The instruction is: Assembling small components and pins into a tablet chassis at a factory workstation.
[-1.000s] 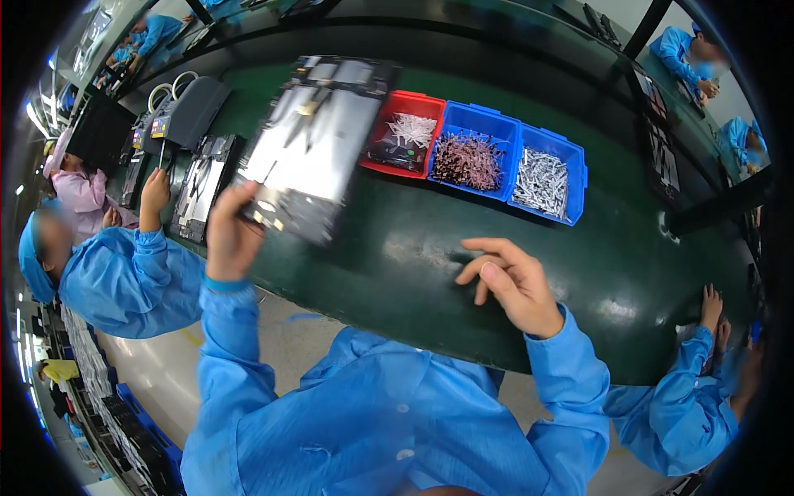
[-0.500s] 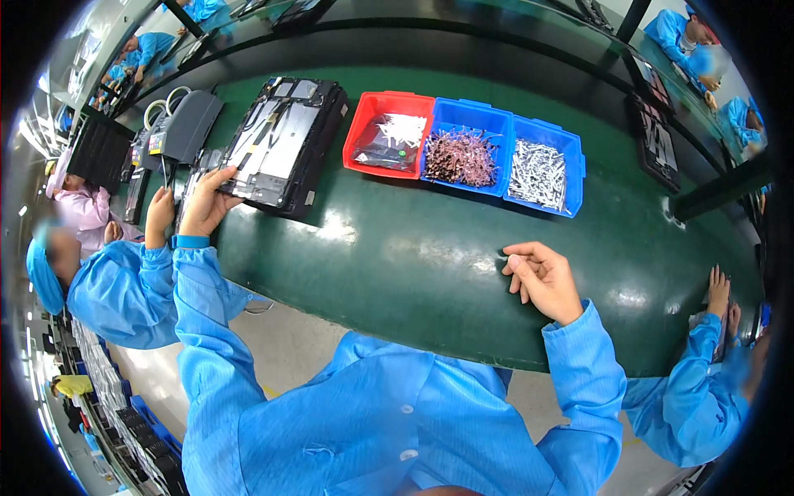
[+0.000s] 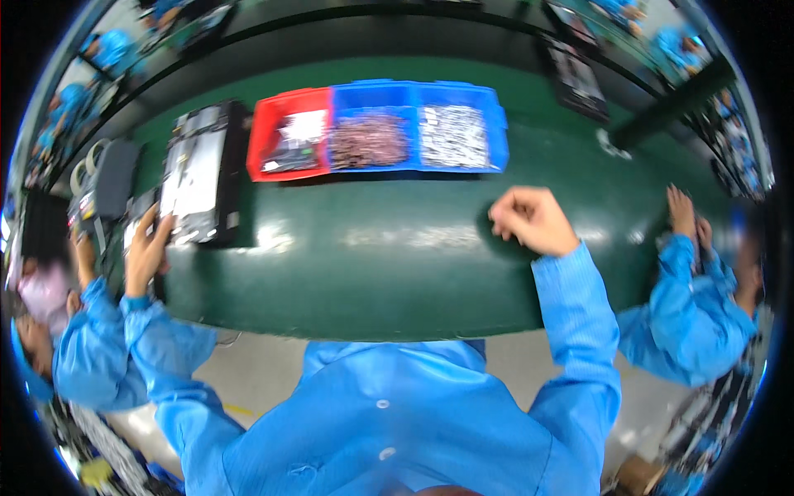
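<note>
My left hand (image 3: 145, 255) is at the near left corner of a stack of flat black-and-silver device housings (image 3: 195, 178), seemingly touching it. Its thumb and forefinger are spread apart, and I see nothing between them. Another flat silver part (image 3: 142, 203) lies partly under this hand; blur hides its details. Over the bench right of centre, my right hand (image 3: 533, 221) is closed with curled fingers and nothing visible in it. Ahead stand a red bin (image 3: 260, 149) with white pieces and dark packets, a blue bin (image 3: 372, 95) of pinkish-brown small parts, and a blue bin (image 3: 496, 132) of white pieces.
The green bench (image 3: 372, 285) curves around me. At left, beside a grey machine (image 3: 116, 178), a co-worker's hand (image 3: 84, 255) is close to mine. Another co-worker's hands (image 3: 682, 211) are at right. A dark post (image 3: 674, 103) and a flat device (image 3: 575, 78) stand at the back right.
The whole view has turned, so the bins and housings appear further left. My right hand's fingers have curled in more. My left hand stays by the stack's corner.
</note>
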### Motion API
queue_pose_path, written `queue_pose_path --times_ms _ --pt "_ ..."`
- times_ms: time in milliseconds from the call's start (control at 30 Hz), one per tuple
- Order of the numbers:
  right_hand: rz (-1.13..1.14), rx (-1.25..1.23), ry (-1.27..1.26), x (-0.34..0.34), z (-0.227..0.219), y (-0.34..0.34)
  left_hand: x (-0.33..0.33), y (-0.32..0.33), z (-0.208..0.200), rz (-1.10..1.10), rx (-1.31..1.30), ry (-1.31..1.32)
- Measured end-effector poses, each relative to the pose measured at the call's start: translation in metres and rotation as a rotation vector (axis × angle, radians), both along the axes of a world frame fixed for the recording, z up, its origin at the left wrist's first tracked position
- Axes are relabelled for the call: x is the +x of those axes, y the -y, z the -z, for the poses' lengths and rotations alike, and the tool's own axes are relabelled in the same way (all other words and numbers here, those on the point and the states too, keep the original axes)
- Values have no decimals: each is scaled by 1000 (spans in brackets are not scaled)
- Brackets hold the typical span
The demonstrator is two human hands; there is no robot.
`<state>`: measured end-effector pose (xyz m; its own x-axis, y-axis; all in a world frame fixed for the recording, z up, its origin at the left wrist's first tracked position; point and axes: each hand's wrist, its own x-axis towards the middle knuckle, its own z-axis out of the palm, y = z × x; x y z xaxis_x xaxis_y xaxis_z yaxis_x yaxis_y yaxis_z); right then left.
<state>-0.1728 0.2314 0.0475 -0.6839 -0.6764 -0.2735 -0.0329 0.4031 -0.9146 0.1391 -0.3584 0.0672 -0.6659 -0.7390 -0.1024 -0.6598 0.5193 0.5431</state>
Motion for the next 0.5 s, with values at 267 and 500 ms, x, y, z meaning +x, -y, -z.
queue_pose_path --times_ms 267,500 --pt "824 -479 -20 -164 39 -93 19 9 37 26 212 -288" --pt "1074 -571 178 -257 28 -57 45 36 66 76 290 -403"
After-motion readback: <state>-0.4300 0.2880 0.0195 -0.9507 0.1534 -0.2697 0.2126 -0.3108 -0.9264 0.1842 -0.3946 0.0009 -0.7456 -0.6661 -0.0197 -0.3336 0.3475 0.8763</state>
